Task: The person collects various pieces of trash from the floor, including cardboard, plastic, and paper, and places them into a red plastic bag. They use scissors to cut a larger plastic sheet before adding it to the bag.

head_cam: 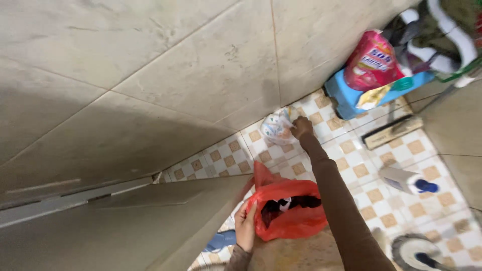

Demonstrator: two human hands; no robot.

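Note:
My right hand (302, 126) reaches down to the tiled floor and grips a crumpled white wrapper with coloured print (277, 126) that lies against the base of the wall. My left hand (245, 226) holds the rim of a red plastic bag (288, 211) and keeps its mouth open. Dark scraps and a bit of white show inside the bag. The bag hangs just below my right forearm, which is in a brown sleeve.
A blue plastic stool (346, 98) carries a pink printed pouch (372, 62) at the upper right. A scrub brush (394, 131), a white bottle with a blue cap (406, 180) and a round grey thing (416, 251) lie on the checked floor tiles. Grey tiled wall fills the left.

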